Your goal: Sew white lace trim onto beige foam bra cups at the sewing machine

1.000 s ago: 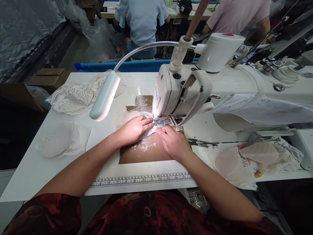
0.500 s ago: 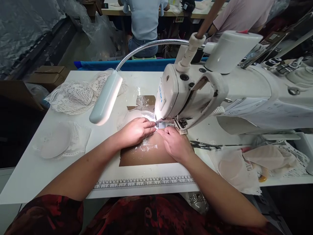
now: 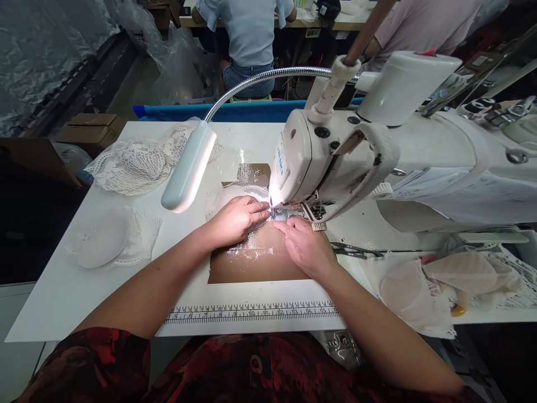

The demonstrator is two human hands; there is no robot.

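Observation:
My left hand (image 3: 237, 219) lies fingers together on a white lace bra-cup piece (image 3: 226, 197), pressing it flat just left of the needle of the white sewing machine (image 3: 335, 162). My right hand (image 3: 305, 246) rests on the brown taped patch (image 3: 251, 263), its fingertips pinching the lace edge at the presser foot (image 3: 280, 213). The part of the lace under both hands is hidden.
The gooseneck lamp (image 3: 188, 168) hangs over the table's left half. Lace cups lie at the back left (image 3: 134, 162) and front left (image 3: 107, 243). More cups are piled at the right (image 3: 440, 280), with scissors (image 3: 352, 250) beside them. A ruler strip (image 3: 251, 312) runs along the front edge. Two people sit beyond.
Both hands have crept slightly toward the needle with the lace; my head has shifted, sliding the whole scene a little to the right.

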